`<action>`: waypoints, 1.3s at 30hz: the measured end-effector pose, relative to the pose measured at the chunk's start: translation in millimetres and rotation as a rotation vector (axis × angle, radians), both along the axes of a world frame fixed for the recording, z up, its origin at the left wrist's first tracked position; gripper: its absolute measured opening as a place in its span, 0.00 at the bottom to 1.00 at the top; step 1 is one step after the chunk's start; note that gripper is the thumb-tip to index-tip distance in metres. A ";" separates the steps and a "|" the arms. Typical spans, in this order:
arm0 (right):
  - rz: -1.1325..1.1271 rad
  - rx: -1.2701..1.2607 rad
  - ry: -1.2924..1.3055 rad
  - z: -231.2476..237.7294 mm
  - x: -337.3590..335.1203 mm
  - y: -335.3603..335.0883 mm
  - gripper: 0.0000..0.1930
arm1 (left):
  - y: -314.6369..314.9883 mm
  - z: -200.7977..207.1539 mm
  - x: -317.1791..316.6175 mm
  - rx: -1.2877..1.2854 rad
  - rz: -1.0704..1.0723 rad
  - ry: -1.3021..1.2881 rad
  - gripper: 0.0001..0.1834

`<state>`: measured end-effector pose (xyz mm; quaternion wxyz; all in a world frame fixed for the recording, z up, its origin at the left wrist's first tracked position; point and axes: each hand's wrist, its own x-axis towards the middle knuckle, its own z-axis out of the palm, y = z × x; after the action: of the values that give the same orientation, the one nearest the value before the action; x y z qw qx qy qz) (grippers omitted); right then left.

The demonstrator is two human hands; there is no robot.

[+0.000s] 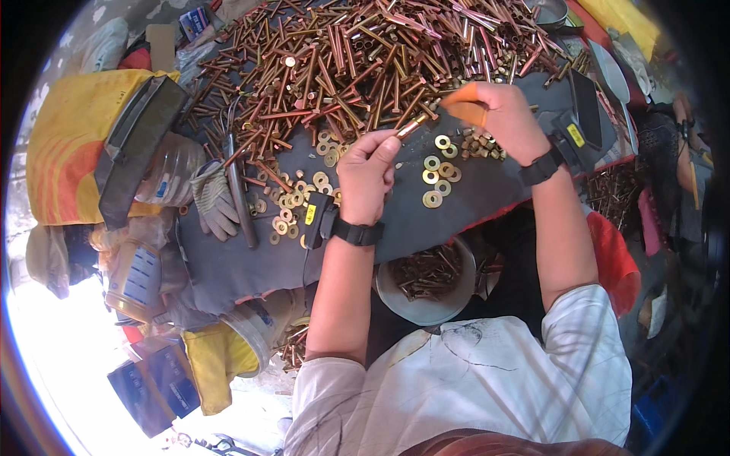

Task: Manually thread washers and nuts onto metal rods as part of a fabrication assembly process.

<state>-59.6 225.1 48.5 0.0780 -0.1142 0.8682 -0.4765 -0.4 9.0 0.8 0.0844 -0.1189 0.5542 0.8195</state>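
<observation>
My left hand is closed round a brass-coloured expansion bolt, whose sleeve sticks out from thumb and forefinger toward the upper right. Just past the bolt's far end is my right hand, with orange covers on its fingers. Those fingers are drawn together and slightly blurred; what they hold, if anything, I cannot make out. Below the right hand lie small brass-coloured nuts. Flat washers lie between the hands, and more washers are left of my left wrist. A large heap of bolts covers the table's far side.
The dark-covered table carries a metal tube and a striped glove at the left. A black device stands at the right. Under the near edge is a bucket of bolts. Yellow bags sit far left.
</observation>
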 end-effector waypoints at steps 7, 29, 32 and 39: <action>0.149 0.673 0.255 -23.9 1.6 13.5 0.10 | -3.5 -3.6 0.8 -0.042 0.035 0.033 0.09; 0.126 -0.321 0.208 -2.6 23.1 -44.8 0.09 | -10.7 -0.7 6.6 -0.047 -0.039 0.010 0.08; 0.050 -0.291 0.015 2.8 23.9 -47.9 0.10 | -15.3 -3.6 6.5 0.086 -0.077 -0.012 0.08; 0.259 -0.196 0.612 4.9 23.3 -48.4 0.09 | -21.4 -1.5 9.5 0.231 -0.172 -0.022 0.07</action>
<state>-36.3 176.7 53.4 -0.1375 -0.3683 0.7798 -0.4872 9.1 -12.4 -0.7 0.1735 -0.0693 0.4631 0.8664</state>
